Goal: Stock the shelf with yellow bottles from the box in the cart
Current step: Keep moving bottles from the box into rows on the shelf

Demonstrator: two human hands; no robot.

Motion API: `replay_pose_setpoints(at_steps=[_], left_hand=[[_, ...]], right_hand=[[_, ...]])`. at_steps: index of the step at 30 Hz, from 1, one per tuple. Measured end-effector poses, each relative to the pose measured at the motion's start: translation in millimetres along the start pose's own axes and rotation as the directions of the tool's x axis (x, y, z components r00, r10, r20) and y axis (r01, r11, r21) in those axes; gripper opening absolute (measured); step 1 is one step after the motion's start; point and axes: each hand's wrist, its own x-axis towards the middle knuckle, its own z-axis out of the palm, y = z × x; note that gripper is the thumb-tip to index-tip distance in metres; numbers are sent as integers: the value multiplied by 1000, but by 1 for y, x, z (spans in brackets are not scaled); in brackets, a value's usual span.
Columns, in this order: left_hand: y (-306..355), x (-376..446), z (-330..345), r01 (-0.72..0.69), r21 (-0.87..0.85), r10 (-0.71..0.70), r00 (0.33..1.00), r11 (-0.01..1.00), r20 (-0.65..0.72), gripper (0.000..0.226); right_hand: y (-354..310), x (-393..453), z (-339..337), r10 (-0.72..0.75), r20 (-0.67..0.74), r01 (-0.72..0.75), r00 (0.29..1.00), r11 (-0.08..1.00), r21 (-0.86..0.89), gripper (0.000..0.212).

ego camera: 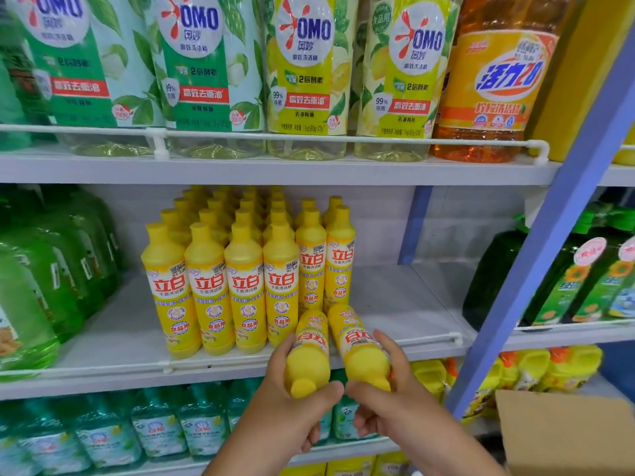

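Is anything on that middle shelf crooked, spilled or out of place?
Nothing spilled or damaged. The stocked yellow bottles stand upright in neat rows. Only the two held bottles are tilted, bases toward the shelf: one in the left hand, one in the right hand. The shelf right of the rows is bare.

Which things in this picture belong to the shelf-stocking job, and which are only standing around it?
Belonging to the job:
- left hand gripping a small yellow plastic bottle
- right hand gripping a second yellow plastic bottle
- rows of upright yellow bottles
- white middle shelf
- brown cardboard box

Only standing around:
- large green-labelled detergent bottles
- orange detergent bottle
- teal bottles below
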Motion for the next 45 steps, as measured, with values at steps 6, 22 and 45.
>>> replay_pose_setpoints(at_steps=[6, 22, 45], left_hand=[[3, 5, -8, -66, 83, 73, 994, 994, -77, 83], [99, 60, 0, -105, 455, 192, 970, 884, -147, 49], [154, 119, -27, -56, 987, 719, 692, 148, -68, 43]], right_hand=[[-17, -7, 6, -171, -138, 144, 976, 972, -186, 46], [-101, 70, -24, -441, -75, 257, 895, 643, -722, 59], [-135, 152, -54, -527, 143, 418, 838, 451, -788, 42]])
